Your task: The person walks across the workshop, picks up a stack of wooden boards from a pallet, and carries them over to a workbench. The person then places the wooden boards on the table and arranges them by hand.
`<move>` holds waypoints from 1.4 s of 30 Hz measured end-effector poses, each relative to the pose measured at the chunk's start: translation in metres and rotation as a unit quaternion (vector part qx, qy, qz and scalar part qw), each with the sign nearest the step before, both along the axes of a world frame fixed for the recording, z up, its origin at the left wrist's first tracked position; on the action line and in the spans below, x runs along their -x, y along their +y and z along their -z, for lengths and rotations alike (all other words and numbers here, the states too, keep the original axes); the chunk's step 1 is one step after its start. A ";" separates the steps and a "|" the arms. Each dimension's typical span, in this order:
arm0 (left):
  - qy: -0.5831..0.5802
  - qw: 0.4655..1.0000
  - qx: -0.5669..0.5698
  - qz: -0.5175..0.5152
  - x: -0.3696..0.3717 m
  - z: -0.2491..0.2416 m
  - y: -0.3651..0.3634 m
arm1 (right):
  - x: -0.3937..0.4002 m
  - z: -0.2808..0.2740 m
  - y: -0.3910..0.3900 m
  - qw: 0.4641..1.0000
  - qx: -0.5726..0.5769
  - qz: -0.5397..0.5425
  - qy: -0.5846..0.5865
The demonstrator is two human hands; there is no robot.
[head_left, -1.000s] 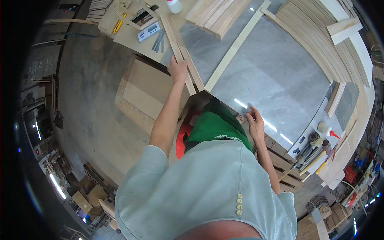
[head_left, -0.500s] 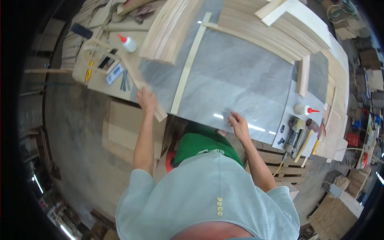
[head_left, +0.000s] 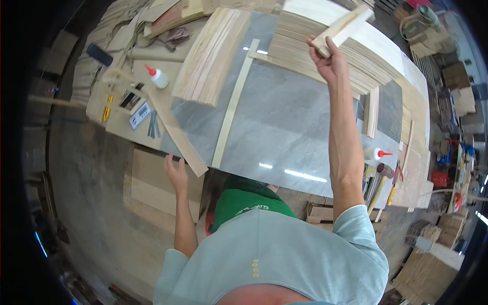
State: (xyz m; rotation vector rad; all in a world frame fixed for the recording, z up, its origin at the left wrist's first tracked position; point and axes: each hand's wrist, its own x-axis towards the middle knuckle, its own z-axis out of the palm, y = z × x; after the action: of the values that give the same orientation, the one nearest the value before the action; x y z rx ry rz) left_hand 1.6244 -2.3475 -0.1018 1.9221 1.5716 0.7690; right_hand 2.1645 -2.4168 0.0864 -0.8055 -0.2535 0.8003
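Note:
My right hand (head_left: pixel 328 63) reaches out over the long stack of thin boards (head_left: pixel 300 56), its fingers wrapped round the near end of a short pale wooden piece (head_left: pixel 345 28). Beside the table's front edge is my left hand (head_left: pixel 176 172), fingers apart and holding nothing. A wooden strip (head_left: pixel 178 137) lies just past it, slanting across the table's left part. A thin pale strip (head_left: pixel 235 101) runs from the front edge toward the back. Farther left of it stands a bundle of boards (head_left: pixel 212 56).
On the left are a glue bottle (head_left: pixel 158 78), a yellow cutter (head_left: pixel 107 109) and a small digital device (head_left: pixel 140 116). Another glue bottle (head_left: pixel 373 153), a mallet (head_left: pixel 385 171) and pliers (head_left: pixel 399 170) lie at the right. Short wooden pieces (head_left: pixel 371 114) stand near the stack.
My right hand has moved up and away to the stack and taken hold of the short piece. My left hand has let go of the wooden strip and drawn back toward me.

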 end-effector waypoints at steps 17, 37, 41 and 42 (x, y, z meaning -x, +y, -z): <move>-0.465 0.818 0.335 0.056 -0.091 -0.103 -0.038 | 0.318 0.092 -0.065 0.853 0.241 -0.461 0.035; -0.351 0.830 0.432 0.043 -0.046 -0.051 -0.013 | 0.306 0.137 0.081 0.895 0.158 -0.384 0.163; -0.226 0.784 0.558 0.153 -0.029 -0.051 -0.012 | 0.301 0.139 0.057 0.890 0.195 -0.378 0.162; -0.200 0.767 0.580 0.190 -0.029 -0.057 -0.012 | 0.297 0.145 0.042 0.892 0.227 -0.364 0.142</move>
State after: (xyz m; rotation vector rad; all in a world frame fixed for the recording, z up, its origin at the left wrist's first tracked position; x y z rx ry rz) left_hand 1.6533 -2.3590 -0.0450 0.9576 0.9107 -0.0600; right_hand 1.8675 -2.3753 -0.0588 -1.0259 -0.0972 1.7189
